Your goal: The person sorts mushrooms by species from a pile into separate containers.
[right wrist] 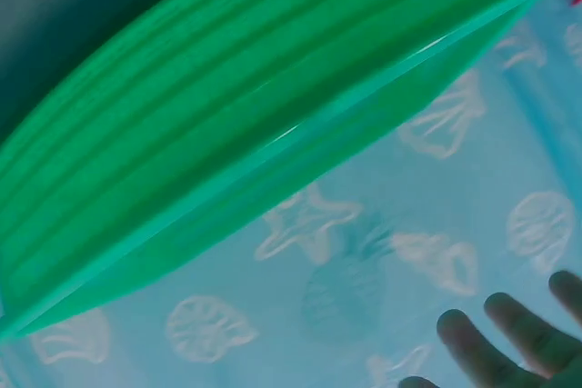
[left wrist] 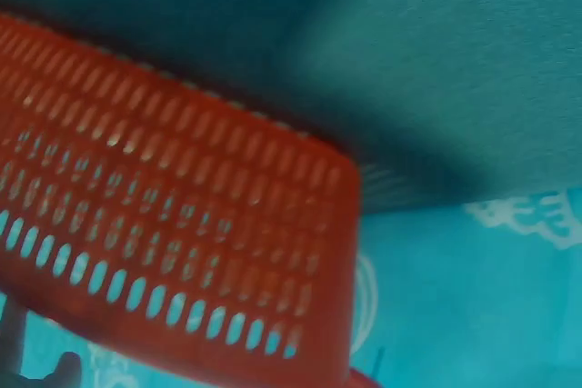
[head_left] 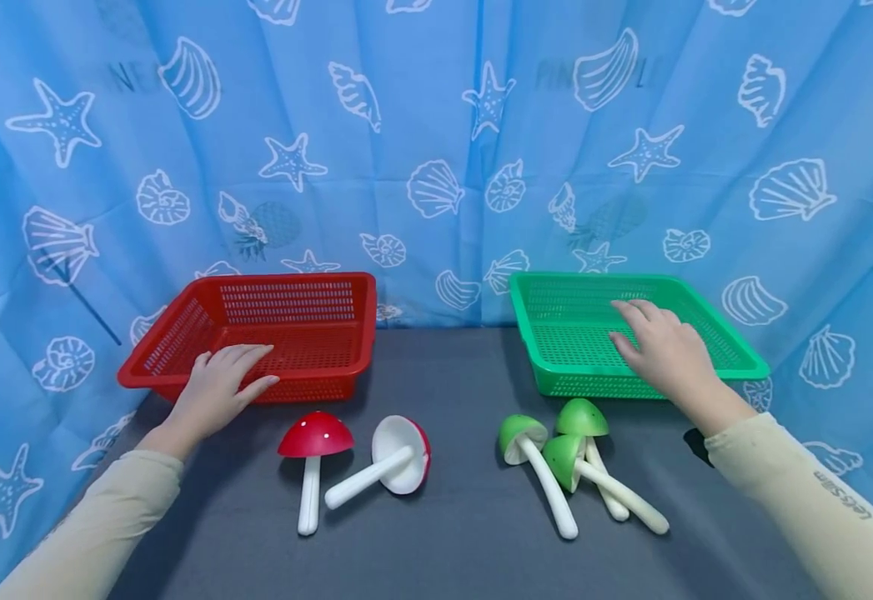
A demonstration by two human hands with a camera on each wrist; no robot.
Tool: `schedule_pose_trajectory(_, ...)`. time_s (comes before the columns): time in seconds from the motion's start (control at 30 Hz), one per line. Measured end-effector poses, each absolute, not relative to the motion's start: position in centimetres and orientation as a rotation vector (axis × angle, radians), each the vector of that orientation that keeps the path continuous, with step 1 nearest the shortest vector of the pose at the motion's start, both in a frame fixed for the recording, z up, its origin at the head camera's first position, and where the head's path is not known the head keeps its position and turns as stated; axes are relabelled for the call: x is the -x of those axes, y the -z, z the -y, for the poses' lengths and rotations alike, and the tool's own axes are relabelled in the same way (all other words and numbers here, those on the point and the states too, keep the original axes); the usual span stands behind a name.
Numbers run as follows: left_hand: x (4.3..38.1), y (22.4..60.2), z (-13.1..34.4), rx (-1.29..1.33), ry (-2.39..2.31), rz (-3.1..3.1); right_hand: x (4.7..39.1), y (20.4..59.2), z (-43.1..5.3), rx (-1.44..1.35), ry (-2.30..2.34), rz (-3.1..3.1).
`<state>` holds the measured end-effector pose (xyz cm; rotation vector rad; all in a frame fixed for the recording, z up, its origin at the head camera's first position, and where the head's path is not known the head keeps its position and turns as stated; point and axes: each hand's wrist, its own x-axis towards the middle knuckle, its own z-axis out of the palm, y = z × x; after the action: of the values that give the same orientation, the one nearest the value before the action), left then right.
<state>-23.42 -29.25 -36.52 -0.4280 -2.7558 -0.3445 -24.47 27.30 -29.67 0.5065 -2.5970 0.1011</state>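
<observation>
In the head view my left hand [head_left: 218, 385] is over the front left rim of a red basket [head_left: 327, 388], its fingers loosely extended and holding nothing. My right hand [head_left: 667, 350] hovers over the front of a green basket [head_left: 579, 382], fingers spread and thumb apart. A red-capped toy mushroom [head_left: 316, 437] with white dots lies before the red basket, beside a second red mushroom [head_left: 406, 475] showing its white underside. Three green toy mushrooms lie before the green basket: one on the left [head_left: 549, 479], one behind [head_left: 582, 417] and one in front [head_left: 624, 490], the last two overlapping.
Both baskets stand at the back of a dark grey table [head_left: 459, 533]. Behind them hangs a blue curtain [head_left: 436, 242] with white shells and starfish. The left wrist view shows the red basket's slotted wall [left wrist: 182, 188]; the right wrist view shows the green basket's ribbed side [right wrist: 273, 88].
</observation>
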Motion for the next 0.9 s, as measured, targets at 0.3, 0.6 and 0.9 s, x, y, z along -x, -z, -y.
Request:
schedule_pose_trajectory(0.3, 23.7, 38.3, 30.0, 0.454, 0.438, 2.731, 21.5, 29.4, -22.8, -0.460, -0.569, 2.732)
schedule_pose_trajectory(0.6, 24.0, 39.7, 30.3, 0.483, 0.442, 2.648, 19.5, 30.6, -18.3, -0.530, -1.006, 2.730)
schedule_pose_trajectory(0.9, 24.2, 40.1, 30.1, 0.444, 0.485, 2.636, 17.9, 31.7, -13.3, -0.587, -1.615, 2.761)
